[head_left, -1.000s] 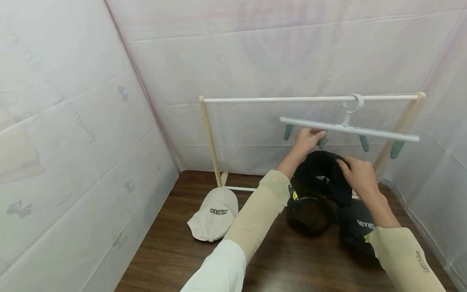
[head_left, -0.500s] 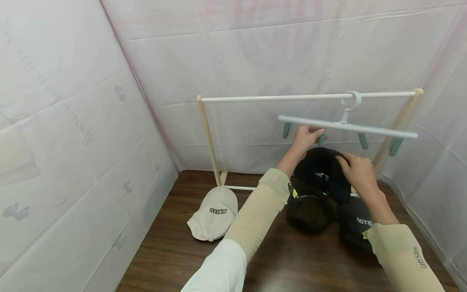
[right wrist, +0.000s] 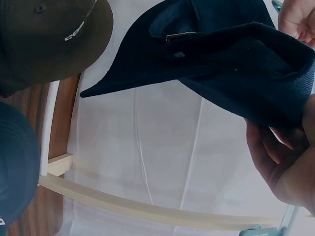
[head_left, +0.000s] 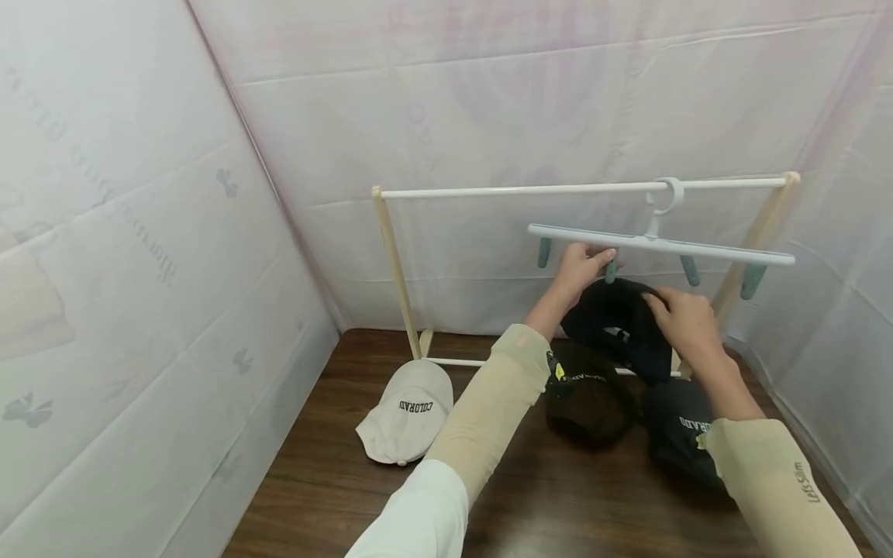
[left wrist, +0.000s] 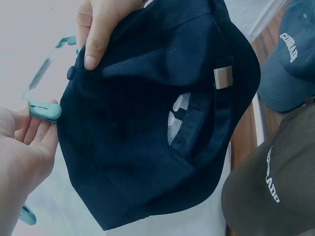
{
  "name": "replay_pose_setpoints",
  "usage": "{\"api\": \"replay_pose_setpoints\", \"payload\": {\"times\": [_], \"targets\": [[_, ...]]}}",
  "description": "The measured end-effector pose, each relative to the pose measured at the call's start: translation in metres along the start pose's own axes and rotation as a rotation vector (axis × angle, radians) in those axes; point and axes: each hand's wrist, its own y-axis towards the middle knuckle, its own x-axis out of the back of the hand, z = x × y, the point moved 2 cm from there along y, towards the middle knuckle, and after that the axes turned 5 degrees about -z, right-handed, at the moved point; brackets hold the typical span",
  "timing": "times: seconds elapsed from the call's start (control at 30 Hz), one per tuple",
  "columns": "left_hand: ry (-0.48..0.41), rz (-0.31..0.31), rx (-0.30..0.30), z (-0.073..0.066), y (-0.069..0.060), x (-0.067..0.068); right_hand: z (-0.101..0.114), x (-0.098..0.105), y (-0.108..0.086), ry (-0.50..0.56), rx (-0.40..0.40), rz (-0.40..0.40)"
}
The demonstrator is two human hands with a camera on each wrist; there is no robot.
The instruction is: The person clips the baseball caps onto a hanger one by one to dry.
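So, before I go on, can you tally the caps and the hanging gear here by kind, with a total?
Cloth caps: 4 (off-white cap, dark brown cap, blue-grey cap, navy cap in the right hand)
White plastic hanger: 1
Teal plastic clips on it: 4
Pale wooden rack with white bars: 1
Total: 10

Ahead of you stands a pale, creased back wall (head_left: 453, 132) tinged with pink; your left wall (head_left: 139, 318) carries faint grey bows (head_left: 226, 183), and a whitish right wall (head_left: 854, 248) flanks the dark, wood-grained counter (head_left: 317, 473), where a soft glint (head_left: 551, 535) shows near you.
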Motion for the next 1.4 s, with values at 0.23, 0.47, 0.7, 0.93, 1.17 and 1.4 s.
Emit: {"api": "replay_pose_setpoints", "payload": {"times": [0.23, 0.47, 0.7, 0.93, 1.17, 1.4], "targets": [[0.065, 0.009, -0.019, 0.001, 0.000, 0.003, 0.002, 0.006, 0.004, 0.003, 0.027, 0.029], [0.129, 0.017, -0.041, 0.001, 0.001, 0.006, 0.008, 0.012, 0.013, 0.025, 0.035, 0.059], [0.084, 0.048, -0.026, 0.005, 0.002, 0.013, 0.012, 0.015, 0.017, 0.023, 0.026, 0.085], [0.067, 0.092, -0.015, 0.014, 0.000, 0.020, 0.011, 0.011, 0.015, 0.015, 0.061, 0.090], [0.131, 0.068, -0.027, 0.016, 0.000, 0.021, 0.009, 0.010, 0.015, 0.002, 0.070, 0.086], [0.179, 0.046, -0.050, 0.017, -0.002, 0.022, 0.008, 0.011, 0.013, 0.024, 0.026, 0.142]]}}
